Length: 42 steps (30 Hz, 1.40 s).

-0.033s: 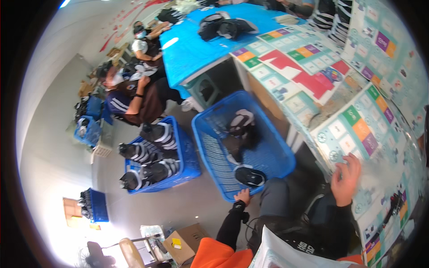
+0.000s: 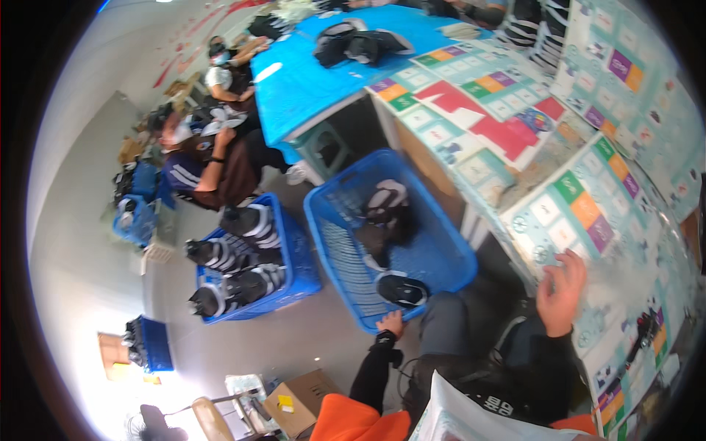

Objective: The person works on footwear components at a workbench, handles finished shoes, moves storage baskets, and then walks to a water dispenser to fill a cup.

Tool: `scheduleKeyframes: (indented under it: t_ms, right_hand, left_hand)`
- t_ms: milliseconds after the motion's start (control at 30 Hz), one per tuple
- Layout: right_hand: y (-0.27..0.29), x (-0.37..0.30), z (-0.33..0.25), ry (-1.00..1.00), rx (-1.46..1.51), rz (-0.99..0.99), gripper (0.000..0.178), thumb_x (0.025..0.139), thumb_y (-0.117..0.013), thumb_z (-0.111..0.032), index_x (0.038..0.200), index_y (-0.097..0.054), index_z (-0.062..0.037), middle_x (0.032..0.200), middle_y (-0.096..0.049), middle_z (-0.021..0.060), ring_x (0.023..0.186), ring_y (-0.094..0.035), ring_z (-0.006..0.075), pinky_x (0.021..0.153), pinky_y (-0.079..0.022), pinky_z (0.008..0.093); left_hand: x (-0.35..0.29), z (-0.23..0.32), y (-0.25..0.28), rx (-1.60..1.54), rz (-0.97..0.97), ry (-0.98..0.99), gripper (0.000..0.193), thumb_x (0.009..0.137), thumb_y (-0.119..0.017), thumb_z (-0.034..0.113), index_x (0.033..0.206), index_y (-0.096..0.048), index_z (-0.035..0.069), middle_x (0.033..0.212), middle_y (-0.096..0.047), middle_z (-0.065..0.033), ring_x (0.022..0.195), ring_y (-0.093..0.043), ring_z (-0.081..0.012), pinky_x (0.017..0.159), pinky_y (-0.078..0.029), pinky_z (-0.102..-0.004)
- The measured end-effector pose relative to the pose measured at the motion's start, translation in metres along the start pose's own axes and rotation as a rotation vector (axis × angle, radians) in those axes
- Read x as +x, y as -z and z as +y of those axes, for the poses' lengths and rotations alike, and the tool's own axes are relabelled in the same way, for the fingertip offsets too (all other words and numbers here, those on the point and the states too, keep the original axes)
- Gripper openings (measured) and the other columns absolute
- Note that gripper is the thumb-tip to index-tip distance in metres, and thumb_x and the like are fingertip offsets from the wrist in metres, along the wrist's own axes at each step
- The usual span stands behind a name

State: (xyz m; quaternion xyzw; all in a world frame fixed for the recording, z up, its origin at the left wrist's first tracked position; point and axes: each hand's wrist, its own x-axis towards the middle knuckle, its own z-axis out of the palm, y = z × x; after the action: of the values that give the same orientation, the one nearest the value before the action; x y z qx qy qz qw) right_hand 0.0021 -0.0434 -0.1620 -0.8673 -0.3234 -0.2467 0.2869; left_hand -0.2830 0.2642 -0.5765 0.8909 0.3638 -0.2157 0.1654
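My left hand [image 2: 390, 322] is closed over the near rim of a blue plastic basket [image 2: 321, 246] on the floor before me. Inside that basket a black shoe part with a white edge [image 2: 402, 289] lies at the near end. Farther in is a dark heap with a white-edged piece [image 2: 387, 198], too blurred to name exactly. My right hand [image 2: 562, 291] hovers by the edge of the patterned tabletop [image 2: 523, 246], fingers loosely bent and apart, with nothing visible in it.
A second blue basket [image 2: 298, 283] holds several black-and-white striped shoe uppers [image 2: 254, 283]. Two masked people [image 2: 209, 165] sit beyond it, by the blue-covered table [image 2: 294, 95]. A cardboard box [image 2: 301, 397] stands behind my left arm. A dark tool [image 2: 643, 334] rests on the table at right.
The whole view has shifted slightly, so everything appears a little farther left. My left hand keeps its place on the basket rim, and my right hand stays by the table edge.
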Motion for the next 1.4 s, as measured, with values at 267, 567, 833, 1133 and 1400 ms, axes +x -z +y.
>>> scheduleKeyframes:
  t_ms: [267, 567, 833, 1133, 1400]
  right_hand:
    - [-0.013, -0.003, 0.0, 0.031, -0.011, -0.063, 0.024, 0.073, -0.066, 0.003, 0.095, -0.066, -0.0057, 0.12, -0.061, 0.0149, 0.125, -0.054, 0.0413, 0.11, -0.039, 0.0545]
    - [-0.013, 0.004, 0.0, 0.074, -0.087, -0.115, 0.022, 0.082, -0.065, 0.008, 0.101, -0.07, -0.0026, 0.123, -0.064, 0.0155, 0.126, -0.056, 0.0397, 0.106, -0.044, 0.0476]
    - [-0.025, 0.006, -0.002, 0.005, -0.049, -0.153, 0.027, 0.077, -0.063, 0.01, 0.099, -0.07, -0.0033, 0.127, -0.062, 0.0147, 0.127, -0.056, 0.038, 0.107, -0.044, 0.0457]
    - [-0.023, 0.006, -0.008, -0.034, -0.181, -0.191, 0.031, 0.072, -0.06, 0.011, 0.098, -0.07, -0.0024, 0.128, -0.062, 0.0178, 0.127, -0.054, 0.0428, 0.108, -0.041, 0.05]
    - [-0.024, 0.009, -0.005, -0.06, -0.268, -0.247, 0.033, 0.068, -0.056, 0.012, 0.096, -0.068, 0.0005, 0.127, -0.062, 0.0195, 0.129, -0.053, 0.0443, 0.107, -0.04, 0.0519]
  left_hand:
    - [-0.011, -0.024, -0.008, 0.042, 0.028, -0.011, 0.055, 0.094, -0.068, 0.045, 0.141, -0.052, 0.021, 0.131, -0.06, -0.0079, 0.122, -0.061, -0.0342, 0.095, -0.044, -0.0631]
    - [-0.003, 0.001, 0.019, 0.004, 0.107, -0.081, 0.053, 0.093, -0.071, 0.041, 0.136, -0.053, 0.016, 0.126, -0.061, -0.0095, 0.118, -0.06, -0.0352, 0.092, -0.045, -0.0586]
    - [0.052, -0.03, 0.037, -0.158, -0.365, -0.12, 0.063, 0.091, -0.07, 0.055, 0.138, -0.057, 0.015, 0.127, -0.065, -0.0138, 0.116, -0.063, -0.033, 0.097, -0.047, -0.0561]
    - [0.218, 0.001, 0.006, 0.331, -0.832, -0.557, 0.052, 0.095, -0.063, 0.051, 0.119, -0.073, 0.007, 0.112, -0.075, -0.0193, 0.104, -0.073, -0.0308, 0.088, -0.055, -0.0511]
    - [0.249, 0.01, -0.043, 0.391, -0.872, -0.411, 0.046, 0.091, -0.068, 0.048, 0.112, -0.074, 0.007, 0.109, -0.074, -0.0188, 0.101, -0.071, -0.0324, 0.086, -0.055, -0.0491]
